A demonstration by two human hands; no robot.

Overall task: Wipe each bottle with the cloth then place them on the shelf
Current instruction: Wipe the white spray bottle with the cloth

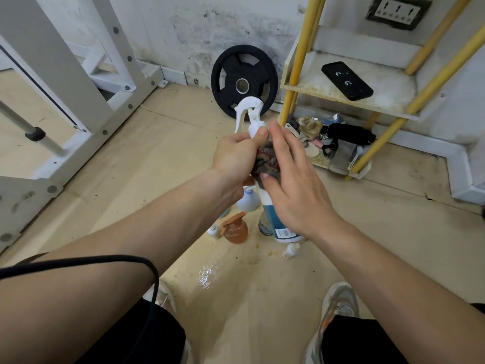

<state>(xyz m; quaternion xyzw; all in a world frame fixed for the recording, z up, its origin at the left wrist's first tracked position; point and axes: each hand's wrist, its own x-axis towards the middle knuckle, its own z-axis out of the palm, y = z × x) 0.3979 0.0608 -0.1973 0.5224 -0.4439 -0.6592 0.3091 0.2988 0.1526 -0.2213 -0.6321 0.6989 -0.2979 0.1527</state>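
My left hand [235, 156] grips a spray bottle by its neck, and its white trigger head [248, 114] sticks up above my fingers. My right hand [291, 179] presses a dark, mottled cloth [266, 161] against the bottle's body, which is hidden behind both hands. On the floor below stand other bottles: a large white and blue one [275, 222], an amber spray bottle [236, 228], a pale blue pump bottle [248, 199] and two small white ones [291, 250]. The yellow-legged shelf [346, 99] stands at the right.
A black phone [346, 80] lies on the shelf's middle board. The bottom board holds cluttered small items [338, 140]. A black weight plate [244, 81] leans on the wall. A white gym rack [65, 88] fills the left. A black cable [110, 261] crosses my left forearm.
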